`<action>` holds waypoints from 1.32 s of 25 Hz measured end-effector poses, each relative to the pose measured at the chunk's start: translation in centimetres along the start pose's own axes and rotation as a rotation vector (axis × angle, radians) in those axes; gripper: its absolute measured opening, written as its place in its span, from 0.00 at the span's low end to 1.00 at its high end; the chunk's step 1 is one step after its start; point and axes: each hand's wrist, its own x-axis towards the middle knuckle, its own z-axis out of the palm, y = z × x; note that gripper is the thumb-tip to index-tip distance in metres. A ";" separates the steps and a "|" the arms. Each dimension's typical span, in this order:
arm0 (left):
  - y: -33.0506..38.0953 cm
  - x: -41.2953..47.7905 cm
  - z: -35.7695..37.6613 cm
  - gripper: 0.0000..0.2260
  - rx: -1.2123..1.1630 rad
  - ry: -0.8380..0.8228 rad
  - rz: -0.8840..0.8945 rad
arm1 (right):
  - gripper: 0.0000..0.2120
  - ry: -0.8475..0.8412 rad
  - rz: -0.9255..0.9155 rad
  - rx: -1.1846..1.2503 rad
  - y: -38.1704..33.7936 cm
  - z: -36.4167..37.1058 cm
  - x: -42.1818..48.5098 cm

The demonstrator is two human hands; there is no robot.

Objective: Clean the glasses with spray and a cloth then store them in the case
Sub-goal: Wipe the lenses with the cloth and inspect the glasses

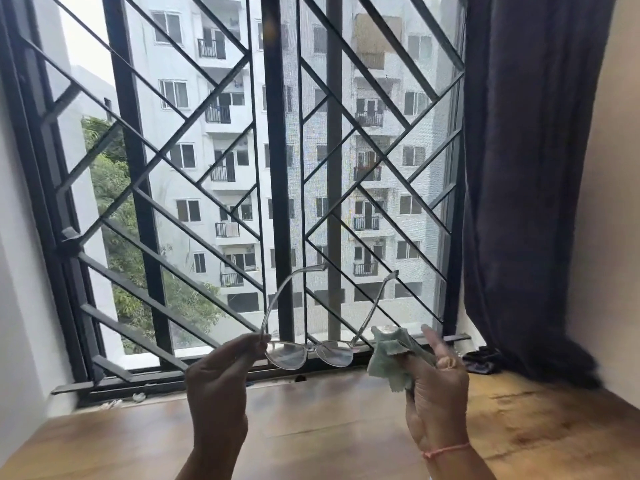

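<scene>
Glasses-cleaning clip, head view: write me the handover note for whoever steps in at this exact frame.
Left hand: pinching the glasses at the hinge end of one temple, held up in front of the window grille, temples unfolded and pointing away.
Right hand: clutching the crumpled green cloth, close beside the right lens; whether it touches the lens cannot be told.
Below: wooden table. Neither spray bottle nor case is in view.
Done: glasses and cloth are in hand; whether spray was applied cannot be told.
Left: wipe the lenses, fold the temples, find the case, store the glasses.
</scene>
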 end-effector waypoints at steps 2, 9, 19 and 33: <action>-0.1 -0.3 0.1 0.09 -0.077 -0.031 -0.019 | 0.35 -0.004 -0.022 -0.064 0.4 -0.1 0.2; -0.1 -1.0 0.1 0.20 -0.102 -0.053 -0.071 | 0.38 -0.106 0.026 -0.073 1.4 -0.2 -0.1; 0.8 -1.2 0.4 0.23 0.077 -0.082 0.015 | 0.37 -0.148 -0.073 -0.150 0.7 0.5 -0.2; 1.0 -1.3 0.3 0.07 0.337 -0.131 0.090 | 0.35 -0.178 -0.146 -0.182 -1.7 0.8 0.6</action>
